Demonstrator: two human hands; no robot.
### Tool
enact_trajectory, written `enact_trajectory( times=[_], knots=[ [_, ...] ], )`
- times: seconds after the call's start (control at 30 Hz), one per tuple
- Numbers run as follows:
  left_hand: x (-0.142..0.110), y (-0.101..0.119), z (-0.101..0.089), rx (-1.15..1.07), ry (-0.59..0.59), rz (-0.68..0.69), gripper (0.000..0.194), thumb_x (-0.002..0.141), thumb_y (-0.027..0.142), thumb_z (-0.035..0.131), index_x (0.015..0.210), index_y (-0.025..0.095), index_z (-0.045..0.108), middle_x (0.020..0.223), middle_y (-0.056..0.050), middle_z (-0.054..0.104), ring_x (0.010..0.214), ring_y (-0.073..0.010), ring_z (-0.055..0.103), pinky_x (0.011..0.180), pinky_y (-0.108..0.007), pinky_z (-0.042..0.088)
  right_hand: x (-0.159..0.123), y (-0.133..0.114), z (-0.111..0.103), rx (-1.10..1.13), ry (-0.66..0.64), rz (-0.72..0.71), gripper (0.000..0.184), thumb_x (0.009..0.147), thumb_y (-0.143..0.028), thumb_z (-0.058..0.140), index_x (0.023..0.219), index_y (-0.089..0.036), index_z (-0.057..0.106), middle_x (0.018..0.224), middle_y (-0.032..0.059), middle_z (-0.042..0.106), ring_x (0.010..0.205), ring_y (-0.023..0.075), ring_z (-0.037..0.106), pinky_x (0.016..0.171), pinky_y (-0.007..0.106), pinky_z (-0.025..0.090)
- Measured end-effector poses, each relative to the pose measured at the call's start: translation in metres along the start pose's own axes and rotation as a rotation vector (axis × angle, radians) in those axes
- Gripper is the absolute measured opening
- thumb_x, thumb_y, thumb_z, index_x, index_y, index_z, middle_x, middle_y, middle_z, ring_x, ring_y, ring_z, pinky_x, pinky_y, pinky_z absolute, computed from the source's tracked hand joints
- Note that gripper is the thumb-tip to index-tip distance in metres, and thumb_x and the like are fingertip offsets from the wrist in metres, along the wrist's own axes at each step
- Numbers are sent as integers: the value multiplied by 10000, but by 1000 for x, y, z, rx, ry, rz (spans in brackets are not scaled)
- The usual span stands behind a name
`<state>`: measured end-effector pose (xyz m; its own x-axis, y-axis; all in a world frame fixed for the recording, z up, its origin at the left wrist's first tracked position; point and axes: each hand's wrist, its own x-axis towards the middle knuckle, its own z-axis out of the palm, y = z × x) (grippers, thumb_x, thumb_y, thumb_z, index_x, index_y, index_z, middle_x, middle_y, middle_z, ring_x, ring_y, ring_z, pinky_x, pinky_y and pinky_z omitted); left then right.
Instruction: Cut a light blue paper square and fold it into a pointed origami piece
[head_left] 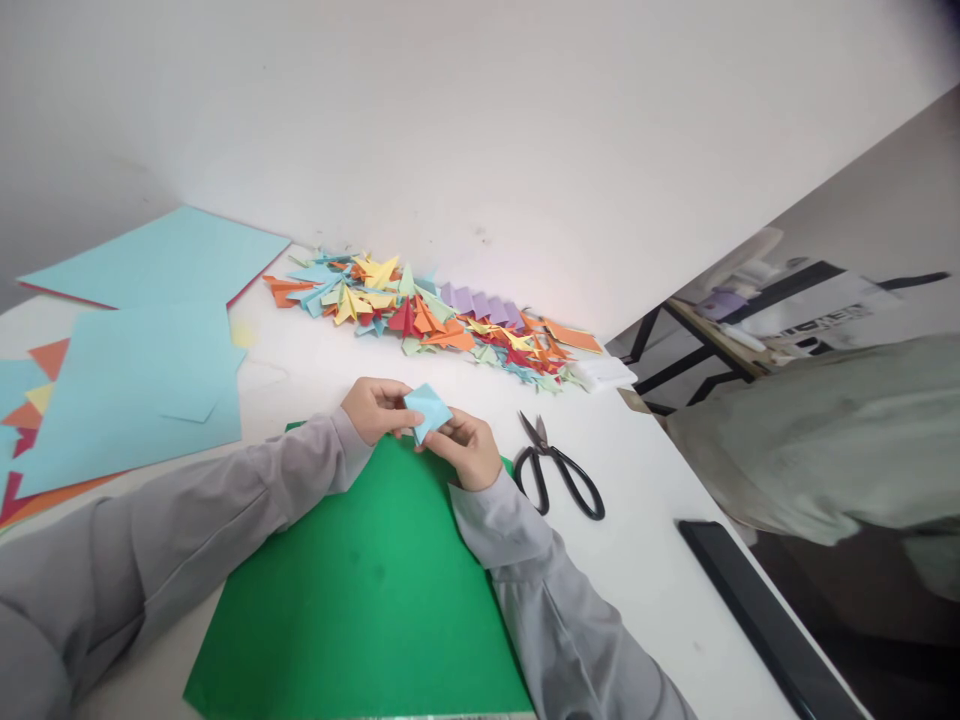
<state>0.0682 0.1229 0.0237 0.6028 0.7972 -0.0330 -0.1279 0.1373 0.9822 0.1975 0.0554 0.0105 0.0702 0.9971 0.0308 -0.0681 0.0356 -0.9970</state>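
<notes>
Between my two hands is a small light-blue piece of folded paper (pixel 427 408), held up over the far edge of a green board (pixel 360 580). My left hand (pixel 379 408) pinches its left side, thumb in front. The lower right side is gripped by my right hand (pixel 469 447), its fingers partly behind the paper. Just right of my right hand, black-handled scissors (pixel 559 465) lie on the white table with their blades slightly apart. Beyond my hands a long heap of folded paper pieces (pixel 420 315) in many colours runs along the wall.
Large light-blue sheets (pixel 150 380) lie at the left, with orange, red and yellow scraps (pixel 34 405) beside them. A long black object (pixel 757 610) rests along the table's right edge. Past that edge are light-green cloth (pixel 825 430) and a black-framed rack (pixel 697 345).
</notes>
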Motion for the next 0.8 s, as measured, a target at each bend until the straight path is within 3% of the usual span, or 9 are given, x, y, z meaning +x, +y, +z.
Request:
enact_trajectory(
  times=[0.17, 0.43, 0.6, 0.8],
  knots=[
    [1, -3, 1, 23, 16, 1, 270, 413, 200, 739, 613, 75, 606, 401, 31, 528, 341, -57, 449, 344, -179, 358, -1, -1, -1, -127, 158, -72, 247, 652, -389, 601, 550, -166, 562, 463, -26, 545, 443, 89, 451, 461, 227, 344],
    [-2, -2, 5, 44, 12, -12, 260, 440, 208, 726, 640, 85, 614, 433, 29, 544, 362, -56, 468, 361, -171, 378, -1, 3, 2, -10, 296, -71, 235, 607, -371, 672, 588, -176, 541, 448, -50, 531, 393, 71, 416, 410, 209, 299],
    [-3, 4, 7, 32, 28, -44, 205, 520, 269, 684, 592, 92, 608, 400, 26, 532, 347, -59, 461, 351, -174, 380, 2, 9, -4, 20, 258, -50, 263, 603, -399, 672, 563, -167, 553, 442, -43, 528, 400, 80, 435, 417, 219, 314],
    [-2, 6, 4, 49, -51, -79, 186, 535, 254, 675, 517, 91, 587, 416, 18, 528, 369, -53, 454, 363, -170, 377, 3, 11, -6, -27, 205, -85, 264, 635, -388, 651, 550, -164, 541, 427, -49, 506, 387, 64, 389, 406, 211, 278]
  ],
)
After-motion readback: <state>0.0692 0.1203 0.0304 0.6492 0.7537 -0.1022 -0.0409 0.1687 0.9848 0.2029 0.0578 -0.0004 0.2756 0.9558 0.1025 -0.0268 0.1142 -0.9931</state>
